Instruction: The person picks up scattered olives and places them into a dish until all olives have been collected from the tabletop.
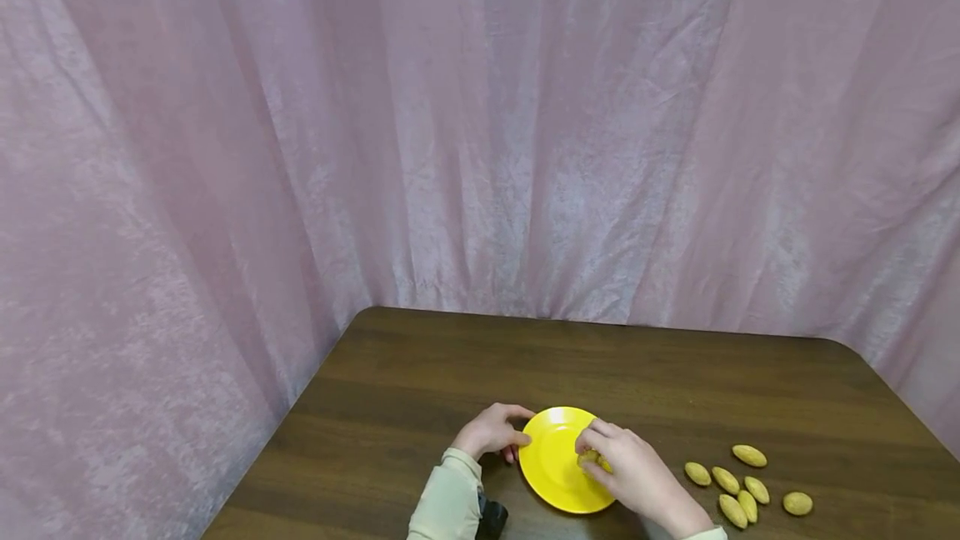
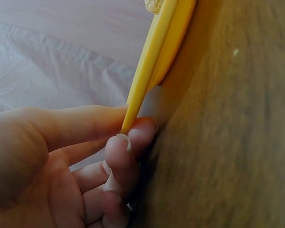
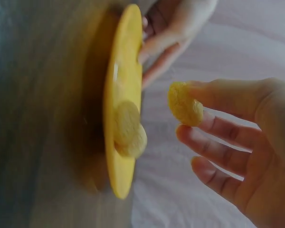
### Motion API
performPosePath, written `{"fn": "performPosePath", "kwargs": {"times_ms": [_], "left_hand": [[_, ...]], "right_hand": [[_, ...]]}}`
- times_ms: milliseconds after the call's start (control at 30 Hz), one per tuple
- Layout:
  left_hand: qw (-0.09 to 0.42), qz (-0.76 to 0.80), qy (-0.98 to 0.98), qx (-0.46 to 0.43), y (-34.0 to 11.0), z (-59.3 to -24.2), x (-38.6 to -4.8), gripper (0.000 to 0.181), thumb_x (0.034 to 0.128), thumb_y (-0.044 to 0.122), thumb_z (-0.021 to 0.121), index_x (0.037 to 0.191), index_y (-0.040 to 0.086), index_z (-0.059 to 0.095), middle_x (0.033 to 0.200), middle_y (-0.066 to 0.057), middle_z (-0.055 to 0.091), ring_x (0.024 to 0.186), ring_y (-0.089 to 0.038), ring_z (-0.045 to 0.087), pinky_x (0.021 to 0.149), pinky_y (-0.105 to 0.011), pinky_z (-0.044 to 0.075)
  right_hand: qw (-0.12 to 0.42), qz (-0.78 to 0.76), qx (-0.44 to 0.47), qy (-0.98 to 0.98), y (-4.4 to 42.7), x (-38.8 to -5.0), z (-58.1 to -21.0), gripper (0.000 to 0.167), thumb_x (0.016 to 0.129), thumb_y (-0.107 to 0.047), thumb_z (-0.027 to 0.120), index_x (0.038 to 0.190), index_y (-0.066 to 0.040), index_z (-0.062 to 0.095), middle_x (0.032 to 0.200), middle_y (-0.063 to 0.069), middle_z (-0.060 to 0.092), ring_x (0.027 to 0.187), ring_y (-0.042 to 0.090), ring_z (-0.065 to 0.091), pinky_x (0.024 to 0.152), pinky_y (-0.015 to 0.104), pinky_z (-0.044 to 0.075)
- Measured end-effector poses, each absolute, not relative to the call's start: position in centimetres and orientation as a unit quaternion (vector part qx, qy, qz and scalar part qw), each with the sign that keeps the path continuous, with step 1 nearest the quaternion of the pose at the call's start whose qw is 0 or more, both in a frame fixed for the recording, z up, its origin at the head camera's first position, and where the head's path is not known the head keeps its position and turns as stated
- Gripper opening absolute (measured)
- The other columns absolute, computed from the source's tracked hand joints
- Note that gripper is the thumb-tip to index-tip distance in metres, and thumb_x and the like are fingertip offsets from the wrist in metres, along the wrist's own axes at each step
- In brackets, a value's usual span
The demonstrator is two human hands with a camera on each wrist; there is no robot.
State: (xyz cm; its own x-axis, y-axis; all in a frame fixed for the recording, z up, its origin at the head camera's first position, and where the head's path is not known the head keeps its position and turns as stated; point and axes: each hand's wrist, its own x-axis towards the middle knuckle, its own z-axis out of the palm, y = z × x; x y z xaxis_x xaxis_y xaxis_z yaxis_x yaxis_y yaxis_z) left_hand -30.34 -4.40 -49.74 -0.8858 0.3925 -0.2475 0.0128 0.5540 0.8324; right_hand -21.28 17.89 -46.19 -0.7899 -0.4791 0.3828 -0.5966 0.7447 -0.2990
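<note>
A round yellow plate (image 1: 551,473) lies on the table, its left rim pinched between the thumb and fingers of my left hand (image 1: 492,430). The left wrist view shows the thumb and fingertips meeting at the plate's edge (image 2: 147,71). Over the plate's right part, my right hand (image 1: 630,465) pinches a small yellow oval piece (image 3: 185,103) with a wrinkled surface, like a nut or dried fruit. In the right wrist view it is held off the plate. Two similar oval pieces (image 3: 127,123) rest on the plate, overlapping in that view.
Several more yellow oval pieces (image 1: 726,480) lie loose on the brown wooden table (image 1: 450,365), right of the plate. A black object (image 1: 491,517) shows by the left sleeve. A pink curtain (image 1: 480,132) hangs behind the table and along its left side.
</note>
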Motion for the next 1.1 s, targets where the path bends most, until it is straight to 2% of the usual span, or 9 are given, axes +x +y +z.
{"fn": "performPosePath", "kwargs": {"times_ms": [200, 300, 433, 667, 867, 1000, 1100], "left_hand": [[0.205, 0.454, 0.859, 0.12, -4.4, -49.8, -30.2, 0.037, 0.0856, 0.011, 0.071, 0.123, 0.011, 0.066, 0.056, -0.002, 0.056, 0.042, -0.012, 0.049, 0.047, -0.022, 0.046], [0.202, 0.456, 0.858, 0.125, -4.4, -49.7, -30.2, 0.037, 0.0854, 0.01, 0.071, 0.122, 0.01, 0.066, 0.055, -0.002, 0.056, 0.042, -0.012, 0.048, 0.047, -0.022, 0.046], [0.203, 0.456, 0.857, 0.127, -4.4, -49.7, -30.1, 0.038, 0.0853, 0.009, 0.07, 0.123, 0.009, 0.066, 0.055, -0.003, 0.056, 0.041, -0.012, 0.048, 0.046, -0.022, 0.046], [0.208, 0.455, 0.856, 0.13, -4.5, -49.6, -30.2, 0.037, 0.0861, 0.009, 0.07, 0.123, 0.009, 0.066, 0.055, -0.002, 0.056, 0.041, -0.011, 0.049, 0.046, -0.021, 0.045], [0.215, 0.457, 0.854, 0.129, -4.4, -49.5, -30.3, 0.037, 0.0873, 0.01, 0.068, 0.124, 0.009, 0.065, 0.057, -0.002, 0.057, 0.043, -0.012, 0.049, 0.048, -0.022, 0.044], [0.215, 0.457, 0.854, 0.127, -4.4, -49.5, -30.3, 0.037, 0.0873, 0.011, 0.069, 0.124, 0.01, 0.065, 0.057, -0.003, 0.057, 0.043, -0.012, 0.049, 0.048, -0.023, 0.046], [0.214, 0.458, 0.853, 0.126, -4.4, -49.4, -30.3, 0.037, 0.0871, 0.01, 0.069, 0.124, 0.01, 0.065, 0.057, -0.003, 0.057, 0.043, -0.013, 0.049, 0.048, -0.023, 0.046]], "right_hand": [[0.161, 0.181, 0.323, -0.915, 16.9, -21.0, -47.2, 0.021, 0.077, -0.011, 0.078, 0.086, -0.019, 0.062, 0.085, -0.012, 0.055, 0.073, 0.001, 0.048, 0.066, 0.027, 0.045], [0.171, 0.163, 0.331, -0.914, 16.6, -20.9, -47.6, 0.023, 0.075, -0.009, 0.079, 0.084, -0.02, 0.062, 0.084, -0.013, 0.054, 0.075, 0.002, 0.049, 0.068, 0.028, 0.045], [0.15, 0.154, 0.333, -0.918, 16.5, -21.0, -47.9, 0.022, 0.076, -0.007, 0.077, 0.084, -0.02, 0.061, 0.084, -0.013, 0.054, 0.076, 0.001, 0.049, 0.068, 0.031, 0.044], [0.115, 0.17, 0.329, -0.922, 16.5, -21.1, -47.9, 0.021, 0.078, -0.003, 0.074, 0.083, -0.019, 0.062, 0.082, -0.014, 0.054, 0.073, -0.002, 0.047, 0.065, 0.025, 0.039], [0.123, 0.167, 0.329, -0.921, 16.6, -21.2, -47.7, 0.02, 0.079, -0.004, 0.074, 0.085, -0.019, 0.062, 0.084, -0.013, 0.056, 0.076, 0.0, 0.049, 0.067, 0.028, 0.042], [0.134, 0.162, 0.313, -0.926, 17.1, -21.1, -46.9, 0.024, 0.079, -0.005, 0.075, 0.096, -0.017, 0.063, 0.092, -0.009, 0.062, 0.078, 0.002, 0.054, 0.071, 0.032, 0.047], [0.138, 0.161, 0.286, -0.935, 18.1, -21.2, -46.2, 0.034, 0.078, -0.004, 0.076, 0.107, -0.014, 0.062, 0.1, -0.004, 0.067, 0.082, 0.008, 0.061, 0.073, 0.033, 0.049]]}}
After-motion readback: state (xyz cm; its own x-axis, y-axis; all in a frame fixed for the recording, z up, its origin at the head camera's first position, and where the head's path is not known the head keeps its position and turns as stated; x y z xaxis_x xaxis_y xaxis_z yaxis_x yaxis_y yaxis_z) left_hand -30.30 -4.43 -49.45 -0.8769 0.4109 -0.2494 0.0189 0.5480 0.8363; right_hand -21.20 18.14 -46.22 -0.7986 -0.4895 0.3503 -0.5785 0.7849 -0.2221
